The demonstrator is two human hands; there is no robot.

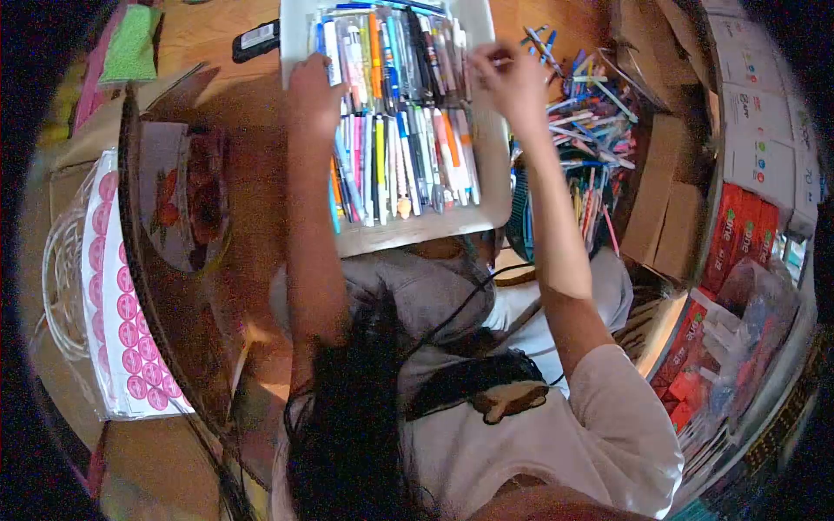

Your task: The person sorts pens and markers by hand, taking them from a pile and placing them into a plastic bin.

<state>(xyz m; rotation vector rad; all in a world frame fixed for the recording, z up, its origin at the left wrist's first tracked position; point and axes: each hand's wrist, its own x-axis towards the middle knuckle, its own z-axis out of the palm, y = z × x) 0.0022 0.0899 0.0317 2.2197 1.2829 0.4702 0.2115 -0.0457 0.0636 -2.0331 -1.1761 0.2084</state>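
Observation:
A white tray (417,231) holds pens and markers in two rows, lying side by side. My left hand (314,87) rests at the tray's left edge beside the upper row, thumb apart from its fingers, with nothing visible in it. At the upper right edge is my right hand (511,76), slightly blurred, its fingers curled together; whatever they hold, if anything, is too small to tell. A loose pile of pens (591,122) lies to the right of my right hand.
Beyond the pile stands a cardboard box flap (665,208), with white boxes (756,130) and red packages (738,239) farther right. On the left are a sheet of pink round stickers (130,321) and a green bag (130,43). A black object (256,41) lies beside the tray.

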